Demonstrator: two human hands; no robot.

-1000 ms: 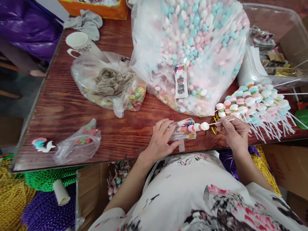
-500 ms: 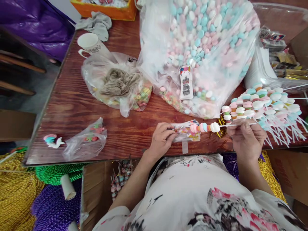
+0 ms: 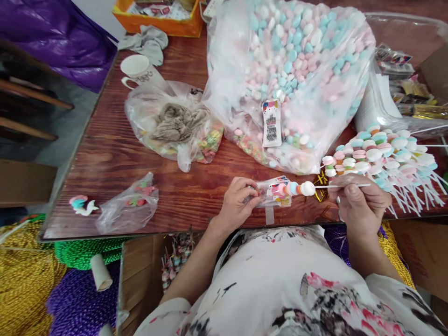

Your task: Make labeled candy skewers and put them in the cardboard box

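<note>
My right hand [image 3: 362, 198] pinches the white stick of a beaded skewer [image 3: 293, 188], which carries pink, blue, orange and white macaron-like pieces. The skewer's loaded end lies over a small clear printed bag [image 3: 275, 196] at the table's front edge. With fingers curled, my left hand [image 3: 240, 200] grips the left end of that bag. Part of the skewer's far end is inside or over the bag; I cannot tell which. Right of it lies a pile of similar skewers [image 3: 381, 154], their white sticks pointing to the front right. A gold tinsel tie [image 3: 320, 185] sits beside my right hand.
A big clear bag of pastel pieces [image 3: 294, 60] fills the back middle. Left of it stand a smaller bag [image 3: 168, 135] with a brown cloth, and a white mug [image 3: 138, 70]. A small clear bag [image 3: 131, 205] and mermaid-tail piece [image 3: 84, 205] lie front left.
The skewer has moved left over the printed bag, with my right hand still on its stick. My left hand stays at the bag. The whole view has shifted slightly.
</note>
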